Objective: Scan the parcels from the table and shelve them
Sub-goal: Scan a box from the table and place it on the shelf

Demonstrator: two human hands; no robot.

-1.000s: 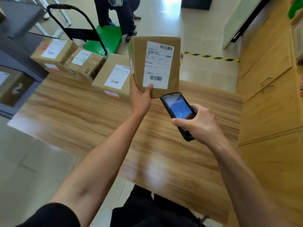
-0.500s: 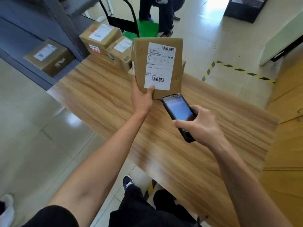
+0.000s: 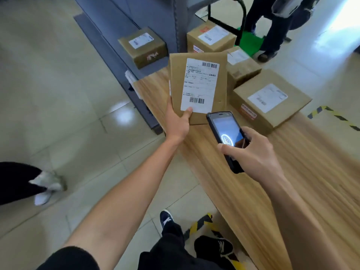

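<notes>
A flat brown parcel (image 3: 197, 88) stands upright in the air above the near-left end of the wooden desk (image 3: 303, 172), its white shipping label (image 3: 199, 85) with two barcodes facing the camera. The left hand (image 3: 178, 123) holds it from below at the lower left corner: the thumb presses on the bottom edge of the label, and the other fingers are wrapped behind the parcel, out of sight.

Just to the right and slightly lower, the right hand (image 3: 253, 152) grips a black handheld scanner (image 3: 227, 137), fingers closed around its body with the thumb across the lower front. Its lit screen faces up and shows a round graphic; its top end sits close under the parcel's bottom right corner.

Behind the held parcel three more cardboard boxes rest on the desk: a wide one (image 3: 270, 100) at the right, a smaller one (image 3: 242, 67) in the middle, and a third (image 3: 211, 37) farthest back. Another box (image 3: 143, 46) lies on the low level of a grey metal shelf (image 3: 124, 45) to the left. A green trolley (image 3: 250, 42) stands beyond the desk, with someone's legs (image 3: 272, 26) beside it.
</notes>
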